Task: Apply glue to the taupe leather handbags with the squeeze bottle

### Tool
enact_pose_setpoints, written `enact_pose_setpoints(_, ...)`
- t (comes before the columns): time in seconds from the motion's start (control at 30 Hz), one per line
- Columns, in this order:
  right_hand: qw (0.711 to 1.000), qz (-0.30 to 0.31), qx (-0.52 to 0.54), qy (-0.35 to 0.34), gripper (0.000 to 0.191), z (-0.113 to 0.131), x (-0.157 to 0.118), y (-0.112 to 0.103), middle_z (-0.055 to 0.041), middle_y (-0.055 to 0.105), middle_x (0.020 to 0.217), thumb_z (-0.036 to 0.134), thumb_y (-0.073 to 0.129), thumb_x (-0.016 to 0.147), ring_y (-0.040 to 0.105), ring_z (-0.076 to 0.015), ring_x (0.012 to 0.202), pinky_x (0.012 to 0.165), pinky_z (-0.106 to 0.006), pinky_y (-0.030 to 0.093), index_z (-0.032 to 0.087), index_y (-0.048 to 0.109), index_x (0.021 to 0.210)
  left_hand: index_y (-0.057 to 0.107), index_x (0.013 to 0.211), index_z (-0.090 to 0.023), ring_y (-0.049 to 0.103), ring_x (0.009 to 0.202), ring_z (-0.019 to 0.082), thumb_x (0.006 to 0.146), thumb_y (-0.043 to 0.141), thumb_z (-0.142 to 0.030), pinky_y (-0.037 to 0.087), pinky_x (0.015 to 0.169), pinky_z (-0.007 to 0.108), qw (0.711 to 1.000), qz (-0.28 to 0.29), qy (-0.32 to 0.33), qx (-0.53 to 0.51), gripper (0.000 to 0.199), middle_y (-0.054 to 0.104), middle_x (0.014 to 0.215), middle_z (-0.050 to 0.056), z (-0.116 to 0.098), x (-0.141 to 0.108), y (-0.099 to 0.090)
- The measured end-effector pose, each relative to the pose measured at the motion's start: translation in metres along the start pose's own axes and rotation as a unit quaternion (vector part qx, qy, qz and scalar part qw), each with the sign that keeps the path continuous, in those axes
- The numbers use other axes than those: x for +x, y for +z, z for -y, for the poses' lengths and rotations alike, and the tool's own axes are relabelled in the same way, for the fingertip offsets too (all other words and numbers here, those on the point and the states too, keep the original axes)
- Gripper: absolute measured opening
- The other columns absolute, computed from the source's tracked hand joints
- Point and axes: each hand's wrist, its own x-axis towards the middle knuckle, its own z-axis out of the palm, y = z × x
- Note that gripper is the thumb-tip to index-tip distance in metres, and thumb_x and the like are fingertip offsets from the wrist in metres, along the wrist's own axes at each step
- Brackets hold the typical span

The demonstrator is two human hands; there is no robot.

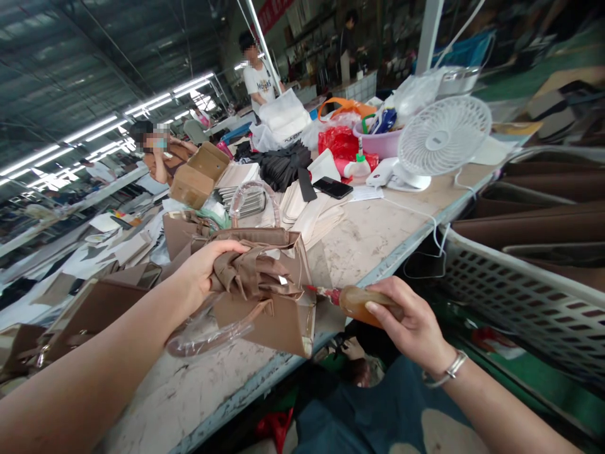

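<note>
A brown handbag [265,321] lies on the worktable [378,221], with brown lining fabric [246,274] bunched out of its opening. Around the lining, my left hand [217,261] is closed. My right hand [401,312] grips a squeeze bottle [362,304] of amber liquid, held sideways. Its thin red nozzle points left and reaches the bag's side edge near the lining. Clear plastic wraps the bag's two handles, one standing up behind and one hanging at the front.
Behind the bag are stacked light panels [321,217], a phone [333,186] and a white fan [444,135]. A white basket [524,290] of brown pieces stands at the right. More brown bags [89,309] lie left. Two people work beyond the table.
</note>
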Motion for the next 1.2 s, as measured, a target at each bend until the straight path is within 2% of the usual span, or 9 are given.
enact_pose_setpoints(0.33, 0.995, -0.069, -0.031, -0.06, 0.016, 0.014, 0.032, -0.013, -0.0048, 0.059, 0.085, 0.02, 0.059, 0.087, 0.057, -0.0197, 0.079, 0.07, -0.034, 0.048, 0.024, 0.058, 0.103, 0.069, 0.091, -0.007, 0.072, 0.067, 0.028, 0.072, 0.057, -0.013, 0.06, 0.067, 0.046, 0.999, 0.034, -0.016, 0.0, 0.023, 0.076, 0.076, 0.013, 0.005, 0.006, -0.001)
enact_pose_setpoints(0.53, 0.988, -0.112, -0.018, -0.102, 0.018, 0.016, 0.05, -0.015, -0.005, 0.06, 0.085, 0.019, 0.062, 0.083, 0.057, -0.0206, 0.078, 0.069, -0.034, 0.047, 0.022, 0.06, 0.1, 0.067, 0.097, -0.006, 0.072, 0.069, 0.03, 0.071, 0.057, -0.015, 0.06, 0.067, 0.049, 0.999, 0.02, -0.024, 0.006, 0.029, 0.075, 0.078, 0.015, 0.006, 0.014, -0.005)
enact_pose_setpoints(0.7, 0.99, -0.11, -0.022, -0.087, 0.017, 0.012, 0.054, -0.015, -0.0045, 0.058, 0.084, 0.019, 0.063, 0.083, 0.056, -0.0199, 0.076, 0.068, -0.034, 0.046, 0.022, 0.06, 0.1, 0.068, 0.093, -0.007, 0.072, 0.064, 0.028, 0.072, 0.055, -0.012, 0.061, 0.061, 0.044, 0.999, 0.024, -0.027, -0.001, 0.025, 0.075, 0.074, 0.014, 0.004, 0.013, 0.0)
enact_pose_setpoints(0.9, 0.996, -0.05, -0.01, -0.067, 0.016, 0.005, 0.032, -0.014, -0.0045, 0.059, 0.083, 0.019, 0.061, 0.085, 0.056, -0.0206, 0.077, 0.068, -0.035, 0.046, 0.023, 0.059, 0.101, 0.067, 0.095, -0.007, 0.072, 0.066, 0.029, 0.073, 0.055, -0.014, 0.06, 0.064, 0.048, 1.0, 0.011, -0.021, 0.01, 0.026, 0.075, 0.075, 0.015, 0.005, 0.014, 0.0)
enact_pose_setpoints(1.07, 0.994, -0.103, 0.023, -0.019, 0.018, 0.009, 0.028, -0.019, -0.0046, 0.059, 0.09, 0.024, 0.063, 0.085, 0.057, -0.0215, 0.081, 0.07, -0.035, 0.047, 0.026, 0.059, 0.103, 0.066, 0.098, -0.005, 0.072, 0.072, 0.032, 0.073, 0.055, -0.016, 0.058, 0.07, 0.054, 0.999, 0.018, -0.028, 0.008, 0.03, 0.075, 0.08, 0.016, 0.006, 0.017, -0.004)
enact_pose_setpoints(1.2, 0.993, -0.114, 0.028, -0.021, 0.017, 0.011, 0.041, -0.021, -0.0036, 0.06, 0.09, 0.026, 0.063, 0.085, 0.058, -0.0214, 0.082, 0.07, -0.034, 0.047, 0.027, 0.06, 0.102, 0.067, 0.092, -0.008, 0.072, 0.065, 0.029, 0.073, 0.055, -0.013, 0.06, 0.064, 0.047, 1.0, 0.004, -0.023, 0.017, 0.024, 0.075, 0.074, 0.014, 0.005, 0.014, -0.001)
